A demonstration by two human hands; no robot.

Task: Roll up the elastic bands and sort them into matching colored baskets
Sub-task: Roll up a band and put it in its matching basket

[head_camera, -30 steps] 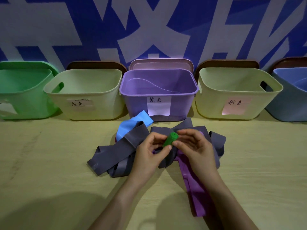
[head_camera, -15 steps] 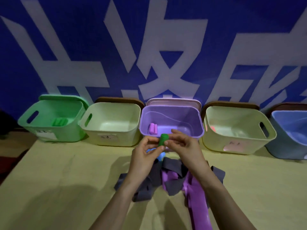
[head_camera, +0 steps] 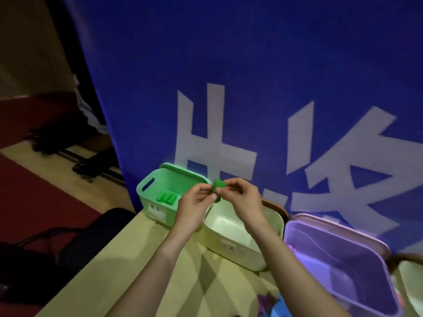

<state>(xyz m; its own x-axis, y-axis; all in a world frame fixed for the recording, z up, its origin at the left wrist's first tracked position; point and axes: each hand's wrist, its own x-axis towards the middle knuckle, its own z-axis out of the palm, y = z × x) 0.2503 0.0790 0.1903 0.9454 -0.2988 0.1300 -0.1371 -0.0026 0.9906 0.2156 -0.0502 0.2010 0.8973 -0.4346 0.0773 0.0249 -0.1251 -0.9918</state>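
Observation:
A rolled green elastic band point(head_camera: 218, 188) is pinched between the fingertips of my left hand point(head_camera: 195, 207) and my right hand point(head_camera: 243, 200). Both hands hover over the gap between the green basket point(head_camera: 158, 179) and the pale cream basket point(head_camera: 231, 234). Inside the green basket lie rolled green bands point(head_camera: 166, 198). The purple basket point(head_camera: 338, 259) stands further right. A bit of the loose band pile point(head_camera: 270, 305) shows at the bottom edge, mostly out of view.
The baskets stand in a row on a wooden table point(head_camera: 128, 271) against a blue banner point(head_camera: 229, 88). The table's left edge drops to a red floor with a dark chair point(head_camera: 68, 245) beside it. Another cream basket point(head_camera: 409, 282) peeks in at the right.
My view has swung left and upward. Both hands have carried the green roll from above the band pile toward the green basket. The pile has dropped almost out of view.

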